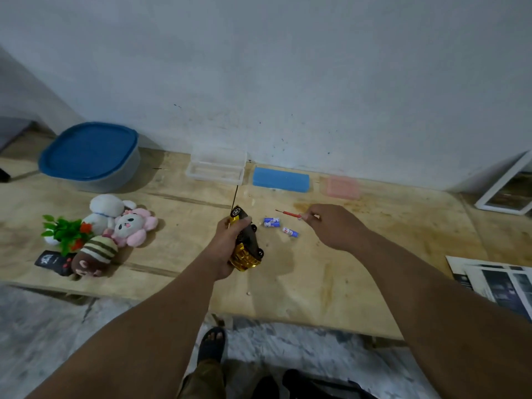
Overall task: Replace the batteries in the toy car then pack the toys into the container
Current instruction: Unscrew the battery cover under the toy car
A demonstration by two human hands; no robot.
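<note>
— Two hands busy? 
— Yes: left hand (227, 249) grips one shiny gold toy car (246, 246), underside turned right, above the plywood table (331, 283); right hand (331, 226) pinches one red screwdriver (288, 213). 
— Beyond? 
— Three blue-white cylindrical batteries (277, 225) lying between them; three plush toys (115, 226) left; one blue-lidded round container (89, 154) at the wall.

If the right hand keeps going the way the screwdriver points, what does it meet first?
Probably the toy car in the left hand; the screwdriver in the right hand points left toward its front wheel, though depth is unclear.

A pale, scuffed wall (288, 67) backs the low plywood table (331, 277) — mottled grey floor (43, 326) below.
</note>
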